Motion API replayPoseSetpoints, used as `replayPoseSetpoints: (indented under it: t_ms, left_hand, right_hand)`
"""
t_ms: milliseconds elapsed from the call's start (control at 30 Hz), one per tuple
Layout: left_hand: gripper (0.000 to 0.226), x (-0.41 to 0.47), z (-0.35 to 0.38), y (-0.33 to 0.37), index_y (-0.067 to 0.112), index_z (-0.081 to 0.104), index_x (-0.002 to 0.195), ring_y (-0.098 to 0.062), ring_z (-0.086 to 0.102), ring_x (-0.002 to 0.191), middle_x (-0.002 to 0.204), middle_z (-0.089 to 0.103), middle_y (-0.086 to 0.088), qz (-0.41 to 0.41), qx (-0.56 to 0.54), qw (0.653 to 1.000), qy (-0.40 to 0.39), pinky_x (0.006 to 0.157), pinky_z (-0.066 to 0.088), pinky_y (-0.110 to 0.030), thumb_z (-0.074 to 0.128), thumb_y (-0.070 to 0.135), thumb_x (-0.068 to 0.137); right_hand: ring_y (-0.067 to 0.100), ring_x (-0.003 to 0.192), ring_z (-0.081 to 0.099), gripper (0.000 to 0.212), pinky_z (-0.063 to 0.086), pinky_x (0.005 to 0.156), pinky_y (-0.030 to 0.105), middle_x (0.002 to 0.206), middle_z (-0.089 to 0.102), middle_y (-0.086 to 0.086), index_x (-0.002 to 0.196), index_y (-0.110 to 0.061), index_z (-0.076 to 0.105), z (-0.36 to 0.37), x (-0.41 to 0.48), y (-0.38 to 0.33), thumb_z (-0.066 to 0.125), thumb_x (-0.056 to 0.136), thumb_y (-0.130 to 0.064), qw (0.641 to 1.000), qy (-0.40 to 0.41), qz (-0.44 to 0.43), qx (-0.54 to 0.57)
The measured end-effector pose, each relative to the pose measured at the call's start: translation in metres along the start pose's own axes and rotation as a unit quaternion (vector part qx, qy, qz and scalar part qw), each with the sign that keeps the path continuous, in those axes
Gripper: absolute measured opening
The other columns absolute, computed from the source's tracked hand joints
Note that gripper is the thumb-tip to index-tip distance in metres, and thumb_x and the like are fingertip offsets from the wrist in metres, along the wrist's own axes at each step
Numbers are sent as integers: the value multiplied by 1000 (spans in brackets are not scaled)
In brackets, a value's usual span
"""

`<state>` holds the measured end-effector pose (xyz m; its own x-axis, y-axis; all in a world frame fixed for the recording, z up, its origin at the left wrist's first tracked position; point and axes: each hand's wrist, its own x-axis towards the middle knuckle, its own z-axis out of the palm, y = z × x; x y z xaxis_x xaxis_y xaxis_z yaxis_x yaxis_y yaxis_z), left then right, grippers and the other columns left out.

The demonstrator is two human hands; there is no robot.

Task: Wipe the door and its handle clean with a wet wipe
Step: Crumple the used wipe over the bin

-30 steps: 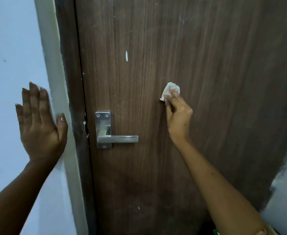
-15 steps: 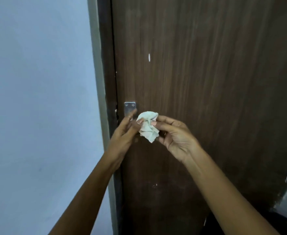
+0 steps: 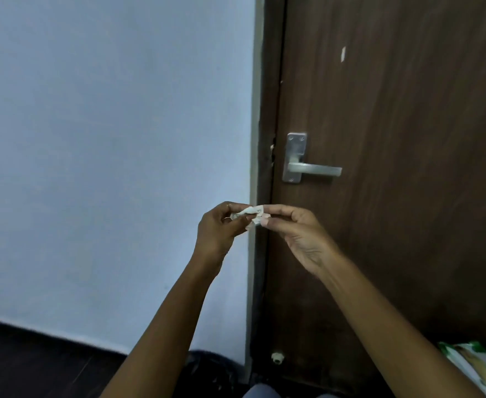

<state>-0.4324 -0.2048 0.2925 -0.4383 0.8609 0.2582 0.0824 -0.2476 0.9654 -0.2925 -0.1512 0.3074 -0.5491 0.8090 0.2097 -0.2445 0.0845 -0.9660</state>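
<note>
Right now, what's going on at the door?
A person holds a crumpled wet wipe between both hands, left hand and right hand, in front of the door frame and below the metal handle. Neither hand touches the brown door or handle; no wiping is underway.

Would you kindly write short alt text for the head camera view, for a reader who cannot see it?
Two bare hands, the left hand and right hand, hold a crumpled white wipe between them, below a metal handle on a closed brown wooden door; a pale wall fills the left.
</note>
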Motion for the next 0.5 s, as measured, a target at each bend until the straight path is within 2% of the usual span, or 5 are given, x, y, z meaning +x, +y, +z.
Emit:
replayPoseSetpoints:
  t_ms: [100, 200, 333, 433, 500]
  left_hand:
    - [9, -16, -36, -26, 6, 72, 85, -19, 69, 81, 90, 72, -13, -46, 44, 997, 38, 81, 56, -25, 65, 1, 85]
    - [11, -37, -69, -57, 7, 74, 83, -14, 71, 75, 80, 74, -8, -102, 94, 989, 59, 79, 56, -21, 64, 1, 85]
    - [16, -62, -100, -102, 14, 74, 86, -10, 70, 80, 93, 74, -11, -179, 120, 975, 56, 80, 54, -16, 61, 4, 89]
    - [16, -79, -118, -129, 9, 72, 102, -5, 65, 84, 103, 72, -9, -223, 133, 965, 28, 73, 47, -4, 65, 7, 88]
    - [26, -90, -126, -147, 9, 71, 108, -4, 61, 85, 100, 71, -2, -251, 176, 952, 15, 62, 41, 0, 72, 10, 82]
  right_hand:
    - [11, 77, 66, 19, 51, 78, 22, 81, 70, 3, 82, -15, 70, 22, 5, 36, 73, 73, 1, 989, -2, -11, -146]
    - [20, 69, 68, 14, 55, 72, 31, 74, 70, 6, 82, -10, 73, 46, 8, 82, 77, 70, -5, 965, 1, 3, -261]
    - [17, 60, 63, 11, 44, 53, 10, 72, 69, 10, 87, -3, 72, 73, -1, 141, 71, 76, -2, 938, -41, 2, -344]
    - [13, 59, 58, 15, 41, 54, 5, 74, 65, 5, 89, -3, 72, 86, -9, 181, 64, 79, 4, 927, -56, -3, -371]
    - [15, 62, 57, 16, 40, 55, 4, 77, 67, 8, 87, -5, 72, 92, -14, 207, 62, 79, 5, 920, -63, -1, -388]
